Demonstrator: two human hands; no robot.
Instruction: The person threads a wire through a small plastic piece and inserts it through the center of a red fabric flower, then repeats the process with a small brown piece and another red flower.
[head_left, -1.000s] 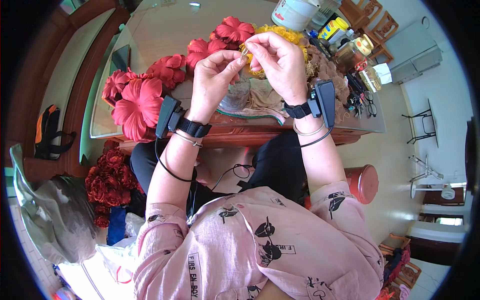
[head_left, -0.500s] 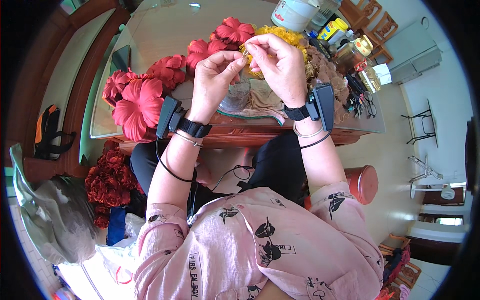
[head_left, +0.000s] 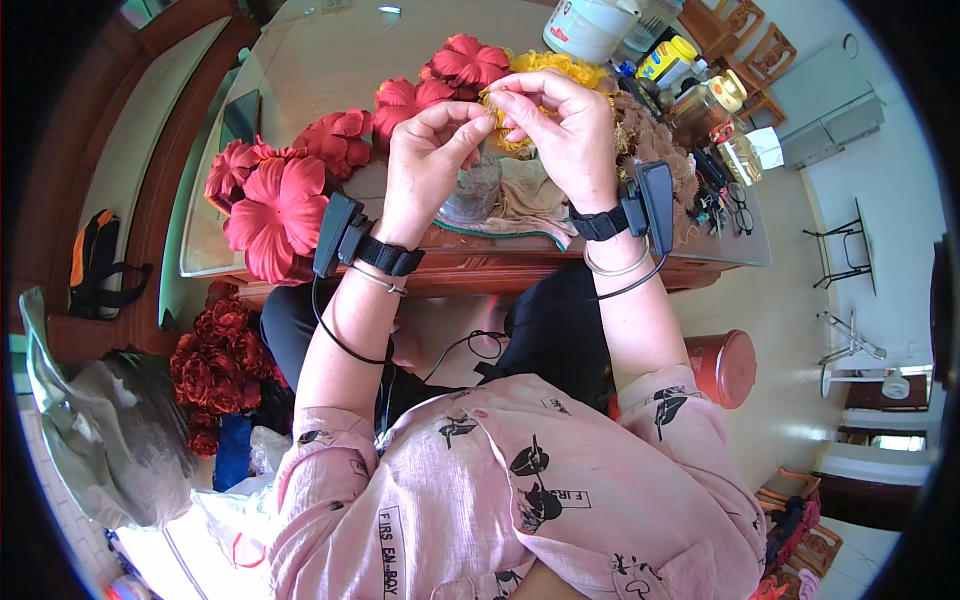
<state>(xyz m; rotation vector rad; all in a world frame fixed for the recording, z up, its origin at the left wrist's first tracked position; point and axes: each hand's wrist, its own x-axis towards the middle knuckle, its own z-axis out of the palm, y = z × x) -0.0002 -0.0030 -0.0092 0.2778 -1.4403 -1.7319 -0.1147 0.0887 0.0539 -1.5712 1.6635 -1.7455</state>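
Observation:
Over the table's near part, both my hands meet with thumbs and forefingers pinched. My left hand (head_left: 428, 160) closes on the lower side of a small, thin yellowish piece (head_left: 489, 101). From the other side, my right hand (head_left: 562, 135) pinches at the same piece; its exact kind is too small to tell. Behind the hands lie red fabric flowers (head_left: 405, 100) and a heap of yellow stringy flower parts (head_left: 560, 72). Below them a grey rounded object (head_left: 470, 193) rests beside a beige cloth (head_left: 528, 195) with a green edge.
More red flowers (head_left: 278, 215) line the table's left side. Brown fluffy pieces (head_left: 645, 150), jars (head_left: 703, 105), a white bucket (head_left: 588, 28) and glasses (head_left: 741, 210) crowd the right. A red bucket (head_left: 735, 368) stands on the floor; dark red flowers (head_left: 222, 355) lie at lower left.
My right hand has shifted very slightly, its fingertips moving a little over the small piece. The left hand stays almost where it was.

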